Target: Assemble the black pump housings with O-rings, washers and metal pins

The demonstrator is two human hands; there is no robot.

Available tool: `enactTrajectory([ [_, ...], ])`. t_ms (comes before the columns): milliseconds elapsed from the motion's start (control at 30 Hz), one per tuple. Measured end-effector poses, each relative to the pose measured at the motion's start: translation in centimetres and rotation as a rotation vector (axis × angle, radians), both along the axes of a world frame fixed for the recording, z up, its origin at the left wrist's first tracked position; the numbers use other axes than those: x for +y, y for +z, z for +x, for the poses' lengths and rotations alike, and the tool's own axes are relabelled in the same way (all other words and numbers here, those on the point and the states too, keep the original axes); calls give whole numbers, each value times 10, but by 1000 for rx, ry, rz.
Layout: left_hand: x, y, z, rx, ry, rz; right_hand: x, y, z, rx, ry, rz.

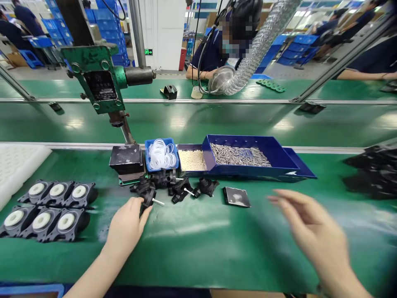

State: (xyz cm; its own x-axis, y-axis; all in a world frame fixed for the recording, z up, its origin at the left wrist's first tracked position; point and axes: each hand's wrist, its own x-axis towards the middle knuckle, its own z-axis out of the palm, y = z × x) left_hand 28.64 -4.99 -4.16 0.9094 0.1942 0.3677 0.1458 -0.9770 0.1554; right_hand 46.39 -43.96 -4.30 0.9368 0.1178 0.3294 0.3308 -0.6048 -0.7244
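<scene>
My left hand [126, 219] is closed on the lower edge of a black plastic housing [145, 193] from which a white pin sticks out. Its fingertips are partly hidden by the hand. Beside it lie other black housings [206, 187], some with white pins pointing sideways. My right hand [316, 236] hovers over the green mat [198, 244] on the right, slightly blurred, fingers stretched and nothing visible in them. Nearest to that hand on its left is a flat black block [236, 197] with a worn grey top.
Behind the housings stand a small blue tray of white rings [160, 154], a bin of cream pellets [191, 160] and a blue bin of metal pins [240, 155]. A green press [99, 78] rises at left. Black parts with white discs [40, 221] lie left; a co-worker [229, 45] sits opposite.
</scene>
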Motion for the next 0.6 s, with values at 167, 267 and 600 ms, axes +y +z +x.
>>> enactTrajectory([
  [167, 0, 2, -2, 81, 26, -176, 118, 6, -63, 744, 629, 270],
  [267, -5, 10, -20, 132, -71, -478, 169, -2, -85, 1123, 550, 750],
  [600, 4, 43, -68, 259, -333, -451, 215, -13, -127, 1576, 709, 1093],
])
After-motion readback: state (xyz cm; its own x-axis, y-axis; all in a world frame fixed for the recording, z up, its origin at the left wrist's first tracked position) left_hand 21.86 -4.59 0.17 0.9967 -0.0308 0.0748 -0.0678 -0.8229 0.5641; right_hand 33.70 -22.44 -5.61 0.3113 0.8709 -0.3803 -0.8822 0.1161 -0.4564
